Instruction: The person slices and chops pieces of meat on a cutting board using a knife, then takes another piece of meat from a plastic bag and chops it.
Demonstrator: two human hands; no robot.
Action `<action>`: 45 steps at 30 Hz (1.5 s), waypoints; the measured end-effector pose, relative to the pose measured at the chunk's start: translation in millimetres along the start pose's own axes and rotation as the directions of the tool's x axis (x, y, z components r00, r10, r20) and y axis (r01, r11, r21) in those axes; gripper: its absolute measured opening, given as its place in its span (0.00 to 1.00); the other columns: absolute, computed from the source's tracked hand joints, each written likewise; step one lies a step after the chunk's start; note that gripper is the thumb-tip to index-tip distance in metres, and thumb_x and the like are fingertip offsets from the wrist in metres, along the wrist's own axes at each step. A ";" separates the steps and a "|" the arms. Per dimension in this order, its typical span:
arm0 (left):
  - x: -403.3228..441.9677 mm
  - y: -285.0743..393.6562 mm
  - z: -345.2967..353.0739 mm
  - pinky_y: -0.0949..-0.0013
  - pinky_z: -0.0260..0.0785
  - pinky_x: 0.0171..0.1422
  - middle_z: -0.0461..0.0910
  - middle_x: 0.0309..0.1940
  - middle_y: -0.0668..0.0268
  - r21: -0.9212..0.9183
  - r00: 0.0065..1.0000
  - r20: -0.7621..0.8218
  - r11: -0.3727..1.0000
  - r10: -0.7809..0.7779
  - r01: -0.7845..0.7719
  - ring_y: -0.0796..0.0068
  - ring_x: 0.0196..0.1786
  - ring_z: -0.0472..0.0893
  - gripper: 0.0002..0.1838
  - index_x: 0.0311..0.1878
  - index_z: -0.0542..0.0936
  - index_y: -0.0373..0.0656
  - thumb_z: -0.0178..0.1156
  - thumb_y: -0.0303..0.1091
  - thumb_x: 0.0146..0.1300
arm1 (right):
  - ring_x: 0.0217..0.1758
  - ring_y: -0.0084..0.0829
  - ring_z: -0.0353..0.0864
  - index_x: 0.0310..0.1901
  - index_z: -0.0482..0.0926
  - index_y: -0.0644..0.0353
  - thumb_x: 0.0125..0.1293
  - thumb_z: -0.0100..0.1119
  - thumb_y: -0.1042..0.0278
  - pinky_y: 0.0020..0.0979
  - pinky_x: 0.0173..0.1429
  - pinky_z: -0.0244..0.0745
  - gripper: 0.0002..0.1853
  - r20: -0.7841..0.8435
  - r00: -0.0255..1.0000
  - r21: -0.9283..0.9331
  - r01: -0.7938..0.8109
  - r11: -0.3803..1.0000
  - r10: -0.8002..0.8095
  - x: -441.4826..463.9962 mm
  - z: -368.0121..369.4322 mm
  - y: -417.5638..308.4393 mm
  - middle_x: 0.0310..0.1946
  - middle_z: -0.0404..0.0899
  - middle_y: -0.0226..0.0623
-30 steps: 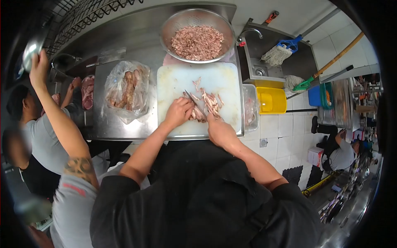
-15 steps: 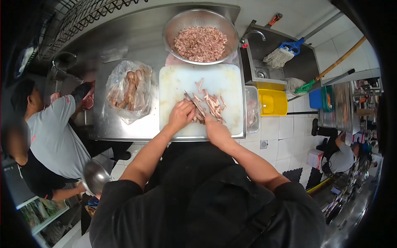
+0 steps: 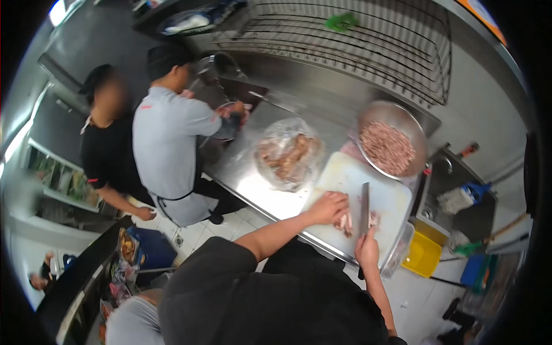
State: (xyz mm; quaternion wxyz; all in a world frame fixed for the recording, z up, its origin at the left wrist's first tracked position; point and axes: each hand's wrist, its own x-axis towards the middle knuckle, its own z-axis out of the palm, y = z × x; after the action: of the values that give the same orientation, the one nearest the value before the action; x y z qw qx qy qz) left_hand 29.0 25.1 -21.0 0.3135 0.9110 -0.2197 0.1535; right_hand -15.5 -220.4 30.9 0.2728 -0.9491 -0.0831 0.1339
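My right hand (image 3: 367,248) is wrapped round the handle of a knife (image 3: 364,206), its broad blade pointing away from me over the white cutting board (image 3: 397,210). To the left of the blade, my left hand (image 3: 330,208) is closed with bent fingers on a piece of meat (image 3: 345,224), partly hidden under them. Cut meat strips (image 3: 375,218) lie just right of the knife. Beyond the board stands a metal colander (image 3: 422,144) with a heap of small chopped meat (image 3: 386,146). Left of the board, a clear plastic bag (image 3: 307,127) holds larger brown-red meat pieces (image 3: 290,158).
Two people stand left: one in a grey shirt (image 3: 167,132) at a sink, another in black (image 3: 109,149). A wire rack (image 3: 345,43) hangs above the steel counter (image 3: 259,192). Right are a sink (image 3: 428,213), a mop head (image 3: 454,200) and a yellow tub (image 3: 422,253).
My view has swung left and tilted, so the counter appears further right. The knife has come away from the meat strips and both hands are further apart. The person in black has straightened up.
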 end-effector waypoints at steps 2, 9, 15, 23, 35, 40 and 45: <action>-5.6 1.3 -2.5 0.52 0.64 0.69 0.80 0.57 0.58 0.008 1.000 0.019 1.000 0.010 -0.010 0.55 0.64 0.76 0.15 0.51 0.84 0.43 0.63 0.39 0.65 | 0.32 0.65 0.82 0.63 0.65 0.67 0.73 0.51 0.69 0.61 0.37 0.74 0.21 -0.092 0.991 0.031 0.096 0.995 -0.093 6.9 11.4 -10.4 0.28 0.82 0.63; -10.1 9.8 -5.7 0.54 0.64 0.67 0.76 0.60 0.61 0.085 0.992 0.095 0.992 0.088 -0.096 0.57 0.64 0.72 0.17 0.54 0.83 0.44 0.63 0.41 0.66 | 0.32 0.64 0.83 0.55 0.68 0.68 0.75 0.51 0.65 0.60 0.37 0.76 0.15 -0.150 0.982 -0.078 0.103 0.992 -0.114 14.5 30.5 -16.4 0.28 0.82 0.62; -18.4 21.2 4.3 0.56 0.67 0.65 0.78 0.57 0.64 0.064 0.985 0.136 0.991 0.106 -0.115 0.59 0.62 0.74 0.16 0.53 0.83 0.45 0.62 0.40 0.66 | 0.38 0.65 0.83 0.59 0.67 0.66 0.74 0.51 0.64 0.61 0.42 0.76 0.18 -0.023 1.000 -0.089 0.003 0.996 -0.005 0.4 22.2 -11.2 0.32 0.83 0.63; -22.8 26.8 -0.1 0.56 0.64 0.67 0.78 0.56 0.65 0.016 0.990 0.126 0.997 0.067 -0.069 0.63 0.63 0.73 0.15 0.53 0.82 0.46 0.61 0.40 0.67 | 0.38 0.66 0.82 0.54 0.68 0.65 0.73 0.51 0.66 0.62 0.42 0.74 0.14 0.040 0.997 -0.115 0.074 0.991 -0.070 2.3 1.4 -17.6 0.34 0.83 0.64; -5.6 22.8 -3.4 0.56 0.72 0.64 0.83 0.50 0.60 -0.096 0.989 0.057 0.987 0.135 -0.129 0.56 0.56 0.79 0.14 0.49 0.83 0.39 0.65 0.27 0.59 | 0.37 0.64 0.85 0.48 0.68 0.65 0.68 0.49 0.71 0.61 0.43 0.78 0.10 0.161 0.986 -0.127 -0.032 0.991 0.053 -13.5 -33.4 -43.3 0.30 0.84 0.60; -3.8 22.3 -5.0 0.56 0.73 0.63 0.83 0.49 0.59 -0.122 0.992 0.063 0.988 0.107 -0.099 0.55 0.55 0.79 0.13 0.48 0.83 0.38 0.66 0.27 0.59 | 0.37 0.63 0.85 0.50 0.67 0.67 0.67 0.50 0.73 0.60 0.43 0.78 0.12 0.259 0.963 -0.116 -0.041 0.992 0.070 -31.2 -55.7 -65.0 0.31 0.84 0.61; -3.3 17.4 -0.9 0.57 0.74 0.61 0.83 0.47 0.58 -0.158 0.994 0.072 0.985 0.083 -0.071 0.54 0.54 0.80 0.13 0.47 0.84 0.38 0.67 0.26 0.59 | 0.37 0.63 0.86 0.51 0.67 0.68 0.69 0.47 0.73 0.60 0.44 0.78 0.12 0.324 0.937 -0.167 -0.080 0.983 0.131 -29.1 -29.5 -56.1 0.32 0.84 0.62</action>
State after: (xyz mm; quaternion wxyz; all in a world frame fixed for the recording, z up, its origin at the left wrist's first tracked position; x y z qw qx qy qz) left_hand 17.5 14.4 -12.9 0.3682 0.8800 -0.2784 0.1120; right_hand -39.1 -194.7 91.3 0.1742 -0.9337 -0.0869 0.3004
